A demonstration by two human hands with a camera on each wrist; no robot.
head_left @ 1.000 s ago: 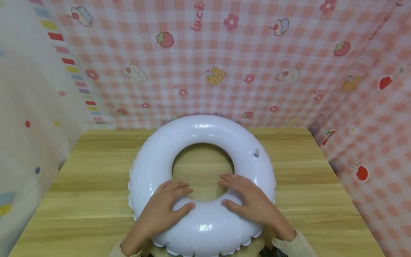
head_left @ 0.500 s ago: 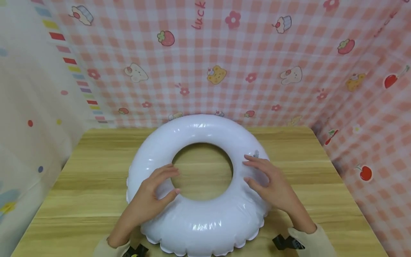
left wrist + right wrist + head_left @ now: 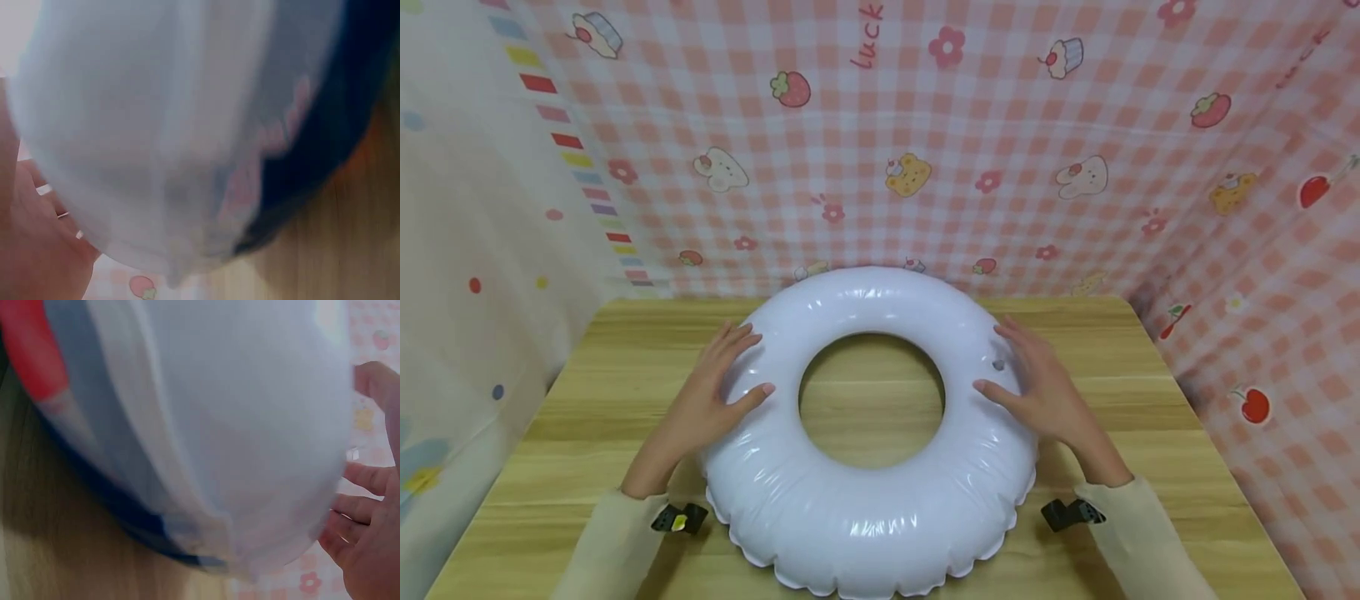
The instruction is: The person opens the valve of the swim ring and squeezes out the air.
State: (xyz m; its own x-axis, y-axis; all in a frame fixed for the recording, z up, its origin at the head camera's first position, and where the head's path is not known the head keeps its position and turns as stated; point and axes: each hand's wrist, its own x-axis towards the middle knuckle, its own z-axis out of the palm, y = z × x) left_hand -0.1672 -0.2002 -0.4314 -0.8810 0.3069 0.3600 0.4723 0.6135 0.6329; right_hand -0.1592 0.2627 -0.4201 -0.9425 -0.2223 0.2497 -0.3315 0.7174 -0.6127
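A white inflatable swim ring (image 3: 872, 508) lies flat on the wooden table, its scalloped seam showing along the near edge. My left hand (image 3: 711, 392) is at the ring's left side, thumb over the top and fingers spread toward the outer edge. On the opposite side, my right hand (image 3: 1037, 379) lies with its thumb near the clear valve (image 3: 997, 365). Neither hand is curled round the ring. Both wrist views show the ring's bulging side (image 3: 125, 125) close up, with dark blue and red print low on it (image 3: 34, 356). Fingertip contact is partly hidden by the ring there.
The light wooden table (image 3: 1150, 450) extends to both sides of the ring. Behind it hangs a pink checked cloth (image 3: 850, 133) with cartoon prints, which the ring's far edge nearly reaches. A pale dotted cloth (image 3: 475, 208) hangs at the left. Small black devices (image 3: 681, 518) sit at the wrists.
Both hands have moved apart from the ring's near inner edge, out and away to its left and right sides. The ring stays nearly in place.
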